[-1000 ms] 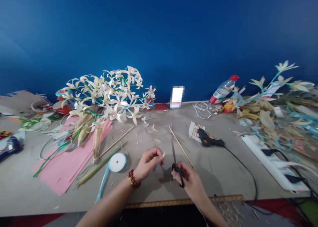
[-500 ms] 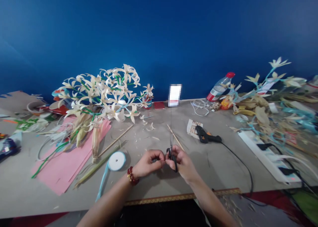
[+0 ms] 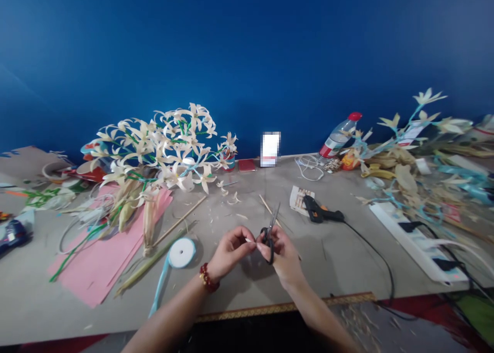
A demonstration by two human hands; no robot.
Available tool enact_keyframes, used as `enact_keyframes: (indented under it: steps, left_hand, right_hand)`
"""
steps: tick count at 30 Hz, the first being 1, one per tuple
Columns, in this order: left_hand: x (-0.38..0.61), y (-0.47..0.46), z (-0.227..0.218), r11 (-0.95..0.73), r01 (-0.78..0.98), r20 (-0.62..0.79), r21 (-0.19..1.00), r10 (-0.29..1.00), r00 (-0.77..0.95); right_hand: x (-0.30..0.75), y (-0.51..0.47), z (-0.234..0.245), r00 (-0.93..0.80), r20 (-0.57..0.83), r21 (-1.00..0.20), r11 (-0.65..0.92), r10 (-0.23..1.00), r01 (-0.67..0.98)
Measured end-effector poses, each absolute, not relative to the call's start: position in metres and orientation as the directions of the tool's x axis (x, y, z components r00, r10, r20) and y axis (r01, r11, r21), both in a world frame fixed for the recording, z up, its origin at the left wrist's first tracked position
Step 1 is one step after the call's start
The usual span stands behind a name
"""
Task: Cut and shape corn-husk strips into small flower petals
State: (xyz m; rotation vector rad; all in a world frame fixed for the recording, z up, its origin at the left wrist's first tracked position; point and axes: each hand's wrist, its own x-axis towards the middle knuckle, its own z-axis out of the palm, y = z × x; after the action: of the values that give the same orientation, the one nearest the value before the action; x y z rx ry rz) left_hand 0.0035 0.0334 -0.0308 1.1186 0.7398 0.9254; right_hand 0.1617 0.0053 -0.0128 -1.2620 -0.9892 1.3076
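pale sliver (image 3: 248,240) pinched in left hand (image 3: 230,251), just beside right hand (image 3: 284,255) curled round scissors (image 3: 271,250)

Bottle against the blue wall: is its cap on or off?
On: the red cap sits on the neck of the bottle.

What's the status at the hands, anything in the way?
Left hand pinching pale sliver. Right hand holding black-handled scissors, blades pointing away from the person. Glue gun off to the right, clear of both hands.
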Motion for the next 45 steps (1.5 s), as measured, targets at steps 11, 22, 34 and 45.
enact_keyframes:
  steps: [11,22,34,45]
  left_hand:
    - [0.001,0.042,-0.02,0.26,-0.439,-0.064,0.86,0.908,0.413]
    - [-0.001,0.042,-0.025,0.281,-0.439,-0.076,0.853,0.9,0.429]
    - [-0.002,0.042,-0.026,0.297,-0.433,-0.097,0.851,0.9,0.425]
    - [-0.001,0.042,-0.024,0.322,-0.447,-0.113,0.835,0.894,0.433]
  right_hand:
    - [0.2,-0.013,-0.011,-0.384,-0.331,-0.929,-0.369,0.862,-0.027]
    - [0.205,-0.012,-0.009,-0.391,-0.407,-0.905,-0.423,0.826,0.049]
    - [0.207,-0.014,-0.015,-0.383,-0.41,-0.909,-0.403,0.828,0.102]
    - [0.206,-0.013,-0.016,-0.404,-0.437,-0.892,-0.445,0.804,0.079]
